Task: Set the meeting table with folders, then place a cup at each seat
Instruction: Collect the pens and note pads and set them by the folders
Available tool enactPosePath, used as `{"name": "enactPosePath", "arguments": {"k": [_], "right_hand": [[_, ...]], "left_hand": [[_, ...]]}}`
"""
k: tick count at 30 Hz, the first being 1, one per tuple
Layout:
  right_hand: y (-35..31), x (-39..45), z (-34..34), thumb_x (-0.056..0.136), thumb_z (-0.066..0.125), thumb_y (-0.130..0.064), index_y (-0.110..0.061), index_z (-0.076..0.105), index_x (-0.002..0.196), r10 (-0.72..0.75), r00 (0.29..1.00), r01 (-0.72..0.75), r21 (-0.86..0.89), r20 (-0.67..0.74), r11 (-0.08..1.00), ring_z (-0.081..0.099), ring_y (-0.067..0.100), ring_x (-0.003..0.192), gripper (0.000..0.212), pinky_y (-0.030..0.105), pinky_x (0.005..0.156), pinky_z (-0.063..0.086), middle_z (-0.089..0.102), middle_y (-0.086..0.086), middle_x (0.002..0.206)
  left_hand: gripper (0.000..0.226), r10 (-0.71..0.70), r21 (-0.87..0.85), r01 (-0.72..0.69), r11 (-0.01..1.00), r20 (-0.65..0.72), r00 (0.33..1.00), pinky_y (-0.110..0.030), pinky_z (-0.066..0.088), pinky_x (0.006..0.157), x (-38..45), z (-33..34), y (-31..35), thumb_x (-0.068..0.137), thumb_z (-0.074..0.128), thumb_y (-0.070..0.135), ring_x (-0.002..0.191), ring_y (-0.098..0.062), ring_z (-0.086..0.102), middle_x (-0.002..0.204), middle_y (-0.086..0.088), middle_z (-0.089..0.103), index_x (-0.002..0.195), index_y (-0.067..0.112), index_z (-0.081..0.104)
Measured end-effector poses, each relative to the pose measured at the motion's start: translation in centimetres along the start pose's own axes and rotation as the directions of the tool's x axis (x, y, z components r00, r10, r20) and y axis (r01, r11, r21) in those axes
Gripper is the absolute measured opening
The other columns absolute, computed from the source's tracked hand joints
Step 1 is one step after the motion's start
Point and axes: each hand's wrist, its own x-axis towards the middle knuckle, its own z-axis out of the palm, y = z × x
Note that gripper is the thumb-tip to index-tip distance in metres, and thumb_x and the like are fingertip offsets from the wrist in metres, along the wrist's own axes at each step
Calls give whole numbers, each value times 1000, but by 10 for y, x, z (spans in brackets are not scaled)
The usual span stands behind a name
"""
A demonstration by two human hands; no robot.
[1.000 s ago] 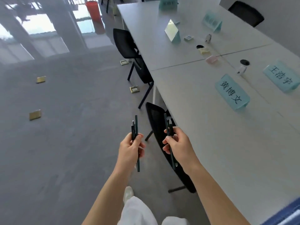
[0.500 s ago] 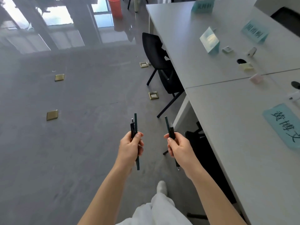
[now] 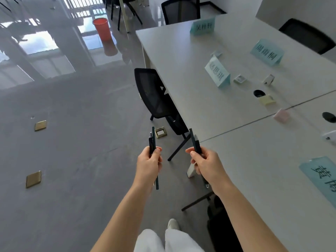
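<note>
My left hand grips a thin dark green folder seen edge-on, with a black pen held against it. My right hand grips a second dark green folder edge-on, also with a pen alongside. Both hands are held out over the grey floor, left of the long white meeting table. Teal name cards stand on the table: one near me, one at the middle, and two farther off. No cup is visible.
Black mesh chairs stand along the table: one at its left side, one at the far end, one on the right. Another dark chair is by my right leg. A red bucket and brass floor boxes lie on the floor.
I have walked forward along the table's left side; the near chair has slid down beside my leg and the far name cards have come closer. Both hands keep the same hold.
</note>
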Motion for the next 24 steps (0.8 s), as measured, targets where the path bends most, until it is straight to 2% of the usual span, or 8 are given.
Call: {"name": "enactPosePath", "arguments": {"k": [6, 9, 18, 21, 24], "right_hand": [[-13, 74, -15, 96, 50, -16, -19, 67, 97, 64, 990, -51, 101, -126, 994, 45, 12, 53, 18, 25, 53, 41, 52, 5, 66], [-17, 106, -23, 96, 48, -17, -16, 66, 98, 139, 971, -104, 181, -194, 978, 43, 10, 52, 19, 22, 49, 36, 48, 3, 64], [-36, 166, -40, 97, 45, -18, -10, 65, 93, 315, 834, -152, 361, -452, 920, 39, 13, 49, 22, 27, 48, 31, 47, 5, 63], [-36, 178, -51, 98, 45, -20, -10, 65, 95, 351, 789, -151, 396, -504, 906, 40, 13, 51, 23, 27, 49, 32, 48, 4, 63], [-33, 184, -67, 98, 45, -19, -8, 64, 94, 381, 748, -128, 445, -544, 886, 39, 13, 49, 23, 26, 47, 31, 47, 2, 61]], "left_hand": [[12, -85, 35, 81, 996, 102, 991, -24, 31, 45, 85, 35, 30, 98, 50, 13, 48, -11, 33, 58, 3, 38, 92, 8, 60], [15, -116, 70, 105, 992, 174, 978, -23, 29, 45, 127, 54, 43, 99, 49, 12, 48, -11, 32, 57, 4, 36, 94, 5, 62], [15, -154, 195, 70, 978, 459, 875, -25, 34, 39, 222, 114, 106, 99, 49, 11, 39, -17, 39, 60, -8, 56, 97, 0, 60], [16, -158, 278, 7, 960, 523, 837, -21, 33, 37, 245, 139, 112, 100, 49, 13, 37, -15, 38, 65, -7, 55, 97, 3, 62], [17, -190, 337, -14, 941, 565, 803, -20, 29, 38, 257, 166, 112, 100, 48, 13, 39, -11, 35, 57, 0, 47, 94, 8, 63]]}}
